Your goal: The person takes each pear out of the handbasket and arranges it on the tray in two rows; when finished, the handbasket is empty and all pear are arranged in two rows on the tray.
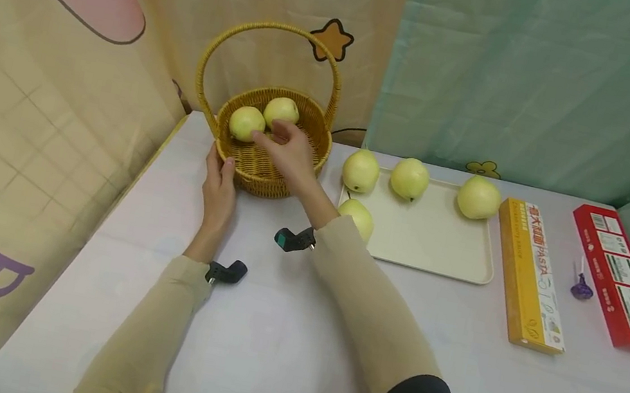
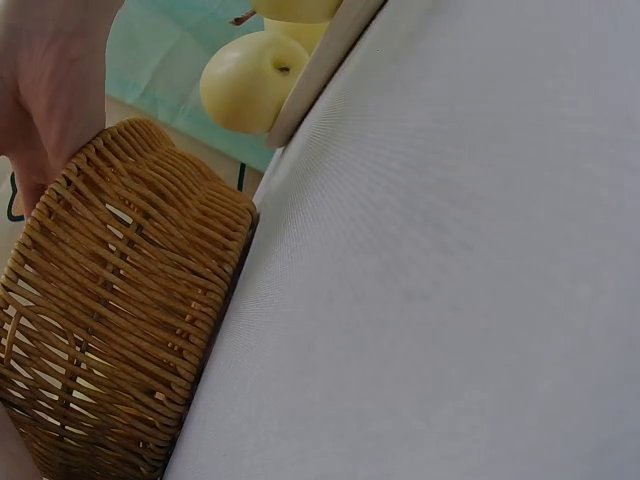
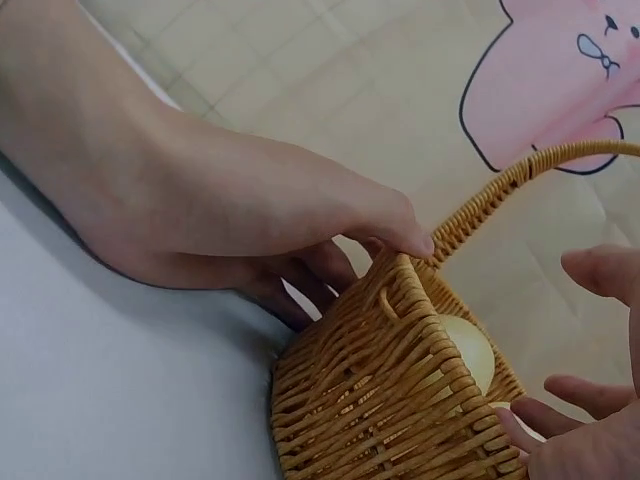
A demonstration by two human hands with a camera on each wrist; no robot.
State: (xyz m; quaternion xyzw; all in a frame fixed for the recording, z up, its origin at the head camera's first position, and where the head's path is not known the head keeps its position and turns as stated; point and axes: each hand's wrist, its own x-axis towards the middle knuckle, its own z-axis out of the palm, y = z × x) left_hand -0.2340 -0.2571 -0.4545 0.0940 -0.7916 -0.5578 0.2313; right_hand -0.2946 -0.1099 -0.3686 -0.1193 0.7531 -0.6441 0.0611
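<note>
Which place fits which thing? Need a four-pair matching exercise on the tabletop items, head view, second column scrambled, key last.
Things
1. Golden-brown woven basket with arched handle
2. Cream rectangular tray
3. Long yellow-and-white pasta box
4. Small purple-wrapped lollipop

Places
A. Just right of the tray
B. Between the pasta box and a long red-and-white box
C. Left hand touching its side
D. Under four round pale yellow-green fruits

Pairs: 1-C, 2-D, 3-A, 4-B
</note>
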